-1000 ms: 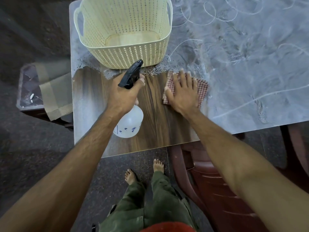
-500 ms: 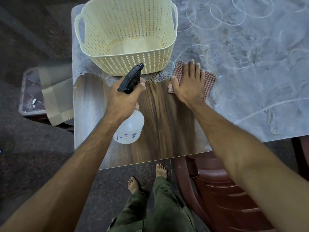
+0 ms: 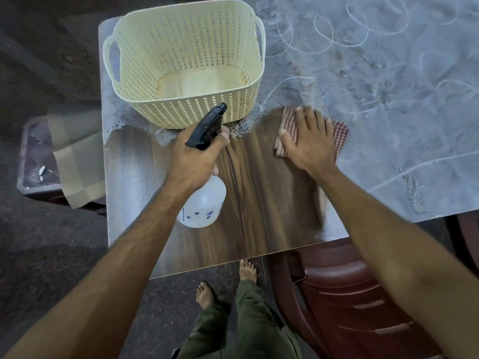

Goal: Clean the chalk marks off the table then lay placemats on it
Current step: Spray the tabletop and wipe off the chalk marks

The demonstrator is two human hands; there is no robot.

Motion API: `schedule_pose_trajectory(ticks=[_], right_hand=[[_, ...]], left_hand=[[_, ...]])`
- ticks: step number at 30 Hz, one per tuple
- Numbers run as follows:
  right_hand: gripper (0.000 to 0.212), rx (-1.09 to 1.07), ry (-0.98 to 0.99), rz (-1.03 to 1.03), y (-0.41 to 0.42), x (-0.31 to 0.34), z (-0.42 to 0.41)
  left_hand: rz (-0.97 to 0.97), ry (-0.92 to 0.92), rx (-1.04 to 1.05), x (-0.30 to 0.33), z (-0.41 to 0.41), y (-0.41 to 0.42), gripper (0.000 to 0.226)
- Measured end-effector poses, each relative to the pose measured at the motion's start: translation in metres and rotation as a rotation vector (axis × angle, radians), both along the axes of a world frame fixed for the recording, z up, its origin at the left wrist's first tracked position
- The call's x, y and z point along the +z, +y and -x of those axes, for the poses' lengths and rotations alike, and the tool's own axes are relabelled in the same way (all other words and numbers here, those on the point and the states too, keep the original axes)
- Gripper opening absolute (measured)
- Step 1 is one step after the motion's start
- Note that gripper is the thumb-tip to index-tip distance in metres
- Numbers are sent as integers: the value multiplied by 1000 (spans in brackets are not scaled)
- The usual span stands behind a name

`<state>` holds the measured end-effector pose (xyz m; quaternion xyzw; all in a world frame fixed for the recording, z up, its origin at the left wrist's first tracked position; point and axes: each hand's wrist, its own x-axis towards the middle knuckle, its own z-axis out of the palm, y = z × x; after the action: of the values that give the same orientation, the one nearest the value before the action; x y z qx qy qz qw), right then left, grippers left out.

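Fingers (image 3: pixel 309 120) of the right hand (image 3: pixel 309 143) are laid straight and close together, palm down, pressed flat on a red-and-white checked cloth (image 3: pixel 339 136); the fingertips are blurred. Said cloth is placed on the table (image 3: pixel 259 203), at the boundary between bare wood grain and the chalk marks (image 3: pixel 363 73). Left hand (image 3: pixel 194 159): curled round the neck of a spray bottle (image 3: pixel 204 203), black trigger head (image 3: pixel 207 126) pointed away from the person; whether a finger lies on the trigger cannot be told. Bottle body: translucent white, small blue floral print, tilted over the wiped near part of the table. Chalk marks: white loops, lines and smears, covering the far and right-hand parts of the tabletop. Cream perforated basket (image 3: pixel 186 68): upright on the far left part of the table, just beyond the trigger head, ringed by chalky residue. Folded beige placemats (image 3: pixel 77 164): draped over a low dark side table (image 3: pixel 33 161) to the left, apart from the main table. Small white pieces (image 3: pixel 41 171) are seen on that side table. Dark red plastic chair (image 3: pixel 350 294): tucked beside the near right edge. Bare feet (image 3: pixel 247 270) and green trousers (image 3: pixel 246 327) are seen below.
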<state>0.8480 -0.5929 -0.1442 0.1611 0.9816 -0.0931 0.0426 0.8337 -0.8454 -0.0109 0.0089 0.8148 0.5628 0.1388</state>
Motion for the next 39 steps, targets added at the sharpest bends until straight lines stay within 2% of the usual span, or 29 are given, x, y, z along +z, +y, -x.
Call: schedule_pose_trajectory(ticks=[3, 5, 8, 11, 14, 17, 20, 23, 28, 31, 35, 37, 39], right_hand=[[75, -60, 4, 27, -4, 1, 31], [77, -3, -10, 30, -21, 1, 31], [76, 158, -6, 16, -46, 1, -6], [73, 216, 17, 55, -47, -2, -59], [72, 134, 19, 5, -8, -3, -74], [73, -15, 7, -23, 28, 1, -47], [74, -109, 11, 0, 22, 3, -20], [75, -10, 1, 23, -15, 4, -33], [73, 137, 26, 73, -52, 1, -117], [73, 93, -11, 32, -22, -1, -142], [74, -109, -41, 1, 22, 4, -117], [75, -176, -39, 11, 19, 6, -101], [76, -141, -37, 13, -5, 8, -99]], left_hand=[[8, -11, -8, -3, 0, 5, 9], [8, -23, -10, -4, -2, 9, 9], [1, -40, -22, -4, -5, 18, 11], [5, -43, -44, -3, -8, 26, 13], [-14, -42, -44, -2, -13, 29, 8], [-13, -21, -50, -1, -20, 30, 7], [-9, -25, -55, -1, -25, 29, 7], [-12, -38, -77, -1, -32, 32, 6], [-18, -28, -109, 4, -41, 41, 10], [-27, -32, -112, 7, -46, 43, 6], [4, -31, -128, 6, -51, 45, 13], [26, -29, -141, 6, -54, 46, 13], [30, -33, -157, 6, -58, 50, 9]])
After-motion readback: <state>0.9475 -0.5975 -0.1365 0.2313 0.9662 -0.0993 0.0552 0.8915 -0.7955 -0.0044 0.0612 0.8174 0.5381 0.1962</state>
